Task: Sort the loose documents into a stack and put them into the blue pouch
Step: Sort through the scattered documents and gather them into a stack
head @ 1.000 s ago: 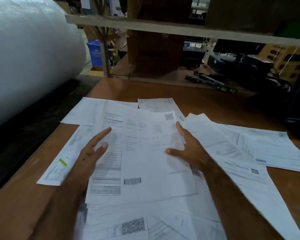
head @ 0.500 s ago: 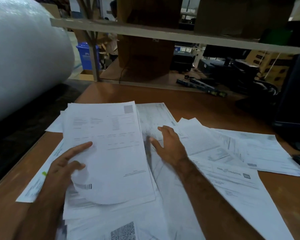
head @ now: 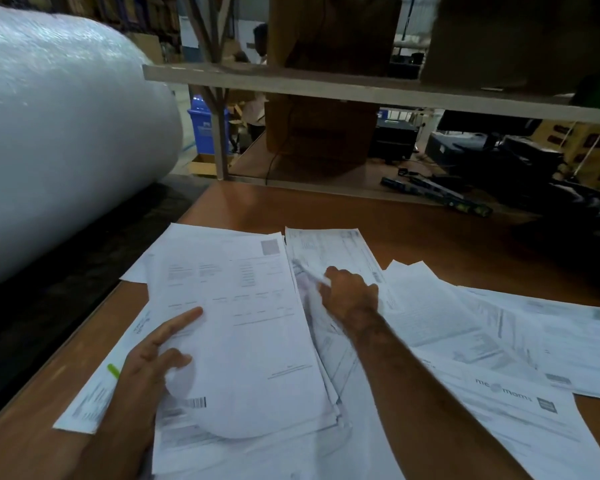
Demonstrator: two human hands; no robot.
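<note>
- Since a second ago, both hands are sliding the top white printed sheet (head: pixel 243 323) off to the left, so it's now lying over the left side of the pile, and the head camera is sitting a bit closer over the paperwork.
- Left hand (head: pixel 153 362) is resting on that sheet's lower left corner: index finger lying straight on the paper, the other fingers (head: pixel 174 356) curling round the edge, and the corner is bowing up under them so the barcoded page below is peeking out.
- Right hand (head: pixel 350 294) is reaching across to the narrow white form with dense columns (head: pixel 340 251) just right of the top sheet, knuckles facing the camera. It's looking like the fingers are pinching a lifted paper edge, but it's blurry, so I honestly can't tell.
- Rest of the loose white documents (head: pixel 499 327) are fanning out overlapping over the right half of the brown wooden table (head: pixel 326 211), one with a "me moms" logo (head: pixel 503 393) near the right forearm.
- One long slip with a green highlighter mark (head: pixel 113 370) is poking out from under the left wrist toward the table's left edge.
- Huge white bubble-wrap roll (head: pixel 56 133) is lying off to the left beside the table.
- Blue pouch isn't showing up anywhere in view.
</note>
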